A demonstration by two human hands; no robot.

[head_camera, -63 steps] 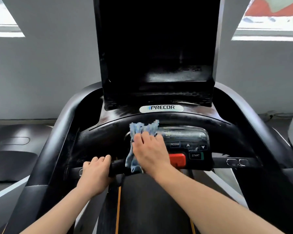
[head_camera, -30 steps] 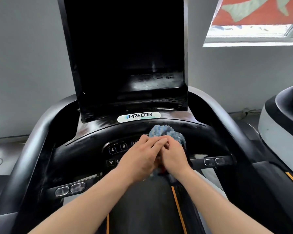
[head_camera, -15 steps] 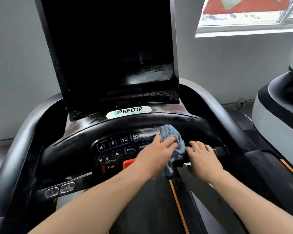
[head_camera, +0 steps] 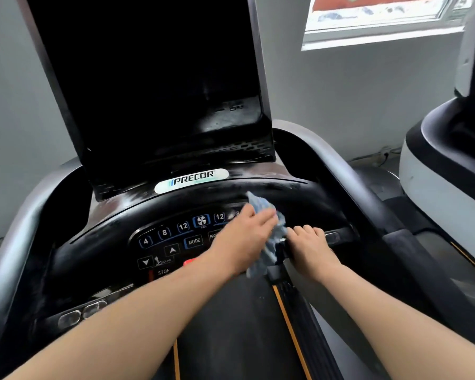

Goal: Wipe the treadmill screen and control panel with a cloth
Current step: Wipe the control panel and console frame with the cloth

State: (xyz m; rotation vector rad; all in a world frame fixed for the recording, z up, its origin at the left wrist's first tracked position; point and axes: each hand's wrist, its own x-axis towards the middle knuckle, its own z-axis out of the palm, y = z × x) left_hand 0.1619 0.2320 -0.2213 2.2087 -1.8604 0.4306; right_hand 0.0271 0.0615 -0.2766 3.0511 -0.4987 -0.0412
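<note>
At the right end of the glossy black button-covered control panel [head_camera: 176, 242], the fingers [head_camera: 258, 218] of the left hand [head_camera: 239, 239] are closed over a crumpled blue-grey cloth [head_camera: 269, 242], pressing it flat against the panel's surface; part of the cloth sticks up past the fingertips and a longer fold hangs down below the palm. Just beside it, the right hand [head_camera: 310, 248] has its fingers curled down around the dark horizontal handlebar [head_camera: 337, 237], gripping it, with the cloth touching its knuckles. Both bare forearms reach in from the bottom edge. To the left of the cloth the panel shows numbered keys, a fan key, MODE, arrow keys, STOP and a red button partly hidden by the left wrist. Above the panel sits a white oval PRECOR badge [head_camera: 191, 179], and above that the tall black unlit treadmill screen [head_camera: 148, 78] rises, tilted back. A grey wall and a bright window [head_camera: 381, 20] lie behind
</note>
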